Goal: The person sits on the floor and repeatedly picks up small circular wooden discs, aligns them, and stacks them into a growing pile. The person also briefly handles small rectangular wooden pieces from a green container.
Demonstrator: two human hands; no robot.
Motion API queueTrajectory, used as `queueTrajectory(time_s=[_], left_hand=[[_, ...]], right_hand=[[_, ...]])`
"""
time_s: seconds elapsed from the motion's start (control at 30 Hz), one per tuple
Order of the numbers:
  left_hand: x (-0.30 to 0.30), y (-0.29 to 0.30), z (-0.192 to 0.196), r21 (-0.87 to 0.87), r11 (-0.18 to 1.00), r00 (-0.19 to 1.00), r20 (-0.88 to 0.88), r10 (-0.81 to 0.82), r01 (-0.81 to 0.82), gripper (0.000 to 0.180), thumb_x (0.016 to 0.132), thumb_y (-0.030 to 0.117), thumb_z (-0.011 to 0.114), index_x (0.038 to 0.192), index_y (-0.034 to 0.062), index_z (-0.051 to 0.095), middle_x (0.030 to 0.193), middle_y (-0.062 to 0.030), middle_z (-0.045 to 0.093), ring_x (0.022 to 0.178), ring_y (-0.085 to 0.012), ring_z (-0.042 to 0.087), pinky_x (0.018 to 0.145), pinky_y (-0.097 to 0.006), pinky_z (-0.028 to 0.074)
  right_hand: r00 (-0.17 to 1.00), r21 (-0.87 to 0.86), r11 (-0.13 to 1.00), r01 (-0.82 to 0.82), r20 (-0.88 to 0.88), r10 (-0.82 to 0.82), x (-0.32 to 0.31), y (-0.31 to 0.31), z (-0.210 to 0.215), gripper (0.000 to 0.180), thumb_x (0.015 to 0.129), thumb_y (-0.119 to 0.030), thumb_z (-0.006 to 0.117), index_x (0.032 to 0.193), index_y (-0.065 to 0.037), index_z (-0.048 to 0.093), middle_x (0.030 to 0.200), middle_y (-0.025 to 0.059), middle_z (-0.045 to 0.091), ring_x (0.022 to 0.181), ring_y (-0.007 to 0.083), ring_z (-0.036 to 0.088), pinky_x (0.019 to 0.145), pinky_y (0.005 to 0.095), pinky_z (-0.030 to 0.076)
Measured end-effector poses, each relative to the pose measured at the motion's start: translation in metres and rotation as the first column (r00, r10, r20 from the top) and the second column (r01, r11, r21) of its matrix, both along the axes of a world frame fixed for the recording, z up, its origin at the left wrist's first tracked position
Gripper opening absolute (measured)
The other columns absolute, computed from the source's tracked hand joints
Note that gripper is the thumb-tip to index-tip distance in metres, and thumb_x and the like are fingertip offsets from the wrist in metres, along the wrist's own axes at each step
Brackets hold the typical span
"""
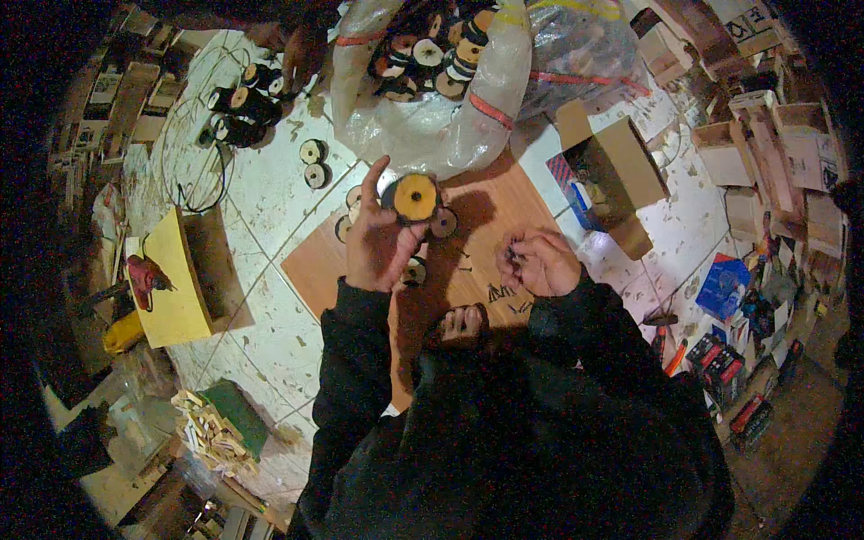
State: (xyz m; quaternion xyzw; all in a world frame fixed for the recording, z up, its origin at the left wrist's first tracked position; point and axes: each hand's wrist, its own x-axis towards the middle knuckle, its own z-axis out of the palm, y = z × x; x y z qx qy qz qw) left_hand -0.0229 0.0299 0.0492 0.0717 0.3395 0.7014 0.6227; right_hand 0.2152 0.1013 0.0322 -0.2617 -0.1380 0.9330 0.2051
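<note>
My left hand (373,243) holds a round disc (417,197) with an orange-yellow face, a dark rim and a hole in its middle. The thumb and fingers grip its lower left side, above a brown wooden board (495,202). Several smaller pale discs, one of them a pale wheel (444,223), lie under and around this hand. Over the right part of the board, my right hand (547,263) has its fingertips pinched together. Something small and dark shows between them, too small to name. Just below that hand, several dark screws (499,292) lie scattered on the board.
A translucent plastic sack (405,126) full of similar discs stands beyond the board. Two pale discs (314,164) and a dark cluster (243,112) lie to its left. An open cardboard box (630,166) sits right; a yellow box (175,283) with a red tool stands left.
</note>
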Motion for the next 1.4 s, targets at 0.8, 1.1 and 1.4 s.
queueTrajectory(time_s=[0.8, 1.1, 1.4], left_hand=[[0.052, -0.037, 0.024, -0.105, 0.984, 0.985, -0.082, -0.152, 0.143, 0.064, 0.080, 0.017, 0.064, 0.136, 0.0065, 0.036, 0.123, -0.0144, 0.053, 0.111, -0.0265, 0.056, 0.094, -0.038, 0.049], [0.044, -0.056, 0.006, -0.211, 0.961, 0.691, -0.669, -0.274, 0.178, 0.054, 0.075, 0.007, 0.076, 0.124, 0.0027, 0.054, 0.121, -0.0077, 0.056, 0.109, -0.0182, 0.054, 0.097, -0.031, 0.041], [0.049, -0.087, -0.031, -0.176, 0.984, 0.580, -0.804, -0.128, -0.026, 0.041, 0.069, 0.001, 0.080, 0.103, 0.0022, 0.056, 0.120, -0.0130, 0.059, 0.111, -0.0219, 0.057, 0.094, -0.034, 0.047]], right_hand=[[0.798, 0.740, 0.549, -0.389, 0.568, -0.202, -0.044, -0.004, 0.068, 0.016, 0.081, -0.012, 0.073, 0.089, 0.001, 0.065, 0.085, 0.0098, 0.069, 0.076, 0.0111, 0.064, 0.067, 0.0266, 0.049], [0.848, 0.897, 0.102, -0.430, 0.440, -0.294, -0.033, -0.020, 0.041, 0.014, 0.083, -0.010, 0.066, 0.092, 0.000, 0.066, 0.091, 0.0123, 0.066, 0.080, 0.0265, 0.064, 0.067, 0.0318, 0.050], [0.783, 0.414, 0.851, -0.322, 0.622, -0.007, -0.023, -0.034, 0.004, 0.010, 0.087, -0.005, 0.066, 0.091, 0.000, 0.058, 0.078, 0.0049, 0.063, 0.060, 0.0079, 0.055, 0.056, 0.0221, 0.045]])
